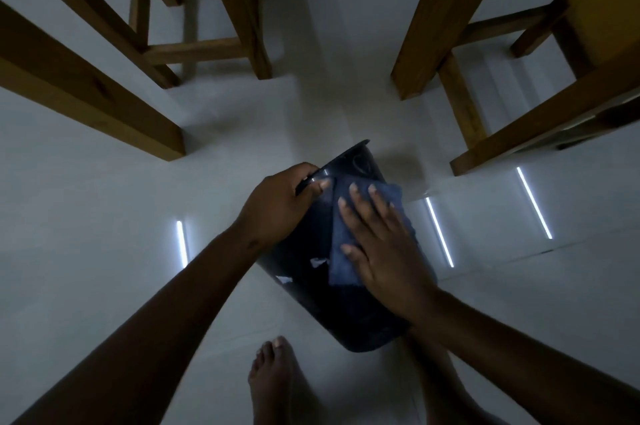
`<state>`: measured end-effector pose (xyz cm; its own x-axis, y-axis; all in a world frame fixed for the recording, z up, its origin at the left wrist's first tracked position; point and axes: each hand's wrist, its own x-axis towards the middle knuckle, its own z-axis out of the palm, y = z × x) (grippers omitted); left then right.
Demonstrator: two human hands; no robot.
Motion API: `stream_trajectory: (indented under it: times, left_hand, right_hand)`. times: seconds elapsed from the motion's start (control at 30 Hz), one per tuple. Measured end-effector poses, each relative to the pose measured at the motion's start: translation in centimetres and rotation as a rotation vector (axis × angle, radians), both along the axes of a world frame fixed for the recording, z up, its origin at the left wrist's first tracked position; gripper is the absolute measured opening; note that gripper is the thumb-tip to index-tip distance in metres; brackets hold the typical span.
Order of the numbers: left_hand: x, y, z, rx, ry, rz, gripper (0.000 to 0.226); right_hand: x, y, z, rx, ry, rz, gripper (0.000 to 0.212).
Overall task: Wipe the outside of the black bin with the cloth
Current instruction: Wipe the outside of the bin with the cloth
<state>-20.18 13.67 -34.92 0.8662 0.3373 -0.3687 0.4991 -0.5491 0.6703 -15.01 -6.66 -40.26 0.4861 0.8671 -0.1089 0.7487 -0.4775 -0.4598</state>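
Observation:
The black bin lies tilted over the white floor, its open rim pointing away from me. My left hand grips that rim at the bin's upper left. A dark blue cloth is spread on the bin's upper side. My right hand lies flat on the cloth with fingers stretched out, pressing it against the bin's wall. Small white scraps or glints show on the bin's side below the cloth.
Wooden chair legs stand at the back left, and a thick wooden leg lies nearer on the left. Wooden furniture legs stand at the right. My bare foot is on the white tiled floor below the bin.

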Motion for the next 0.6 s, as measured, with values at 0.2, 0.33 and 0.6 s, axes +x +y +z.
stream_trajectory:
  times: [0.2,0.33,0.6]
  left_hand:
    - [-4.1,1.7,0.2,0.1,0.057,0.048,0.032]
    - [-1.4,1.4,0.4,0.289,-0.03,0.038,0.034]
    - [-0.6,1.4,-0.1,0.282,-0.016,0.01,0.034]
  right_hand:
    - [3.0,-1.2,-0.9,0.205,0.444,-0.281,0.057]
    - [-3.4,-2.3,-1.2,0.093,0.319,-0.197,0.061]
    - [0.6,1.4,-1.1,0.134,0.26,-0.24,0.055]
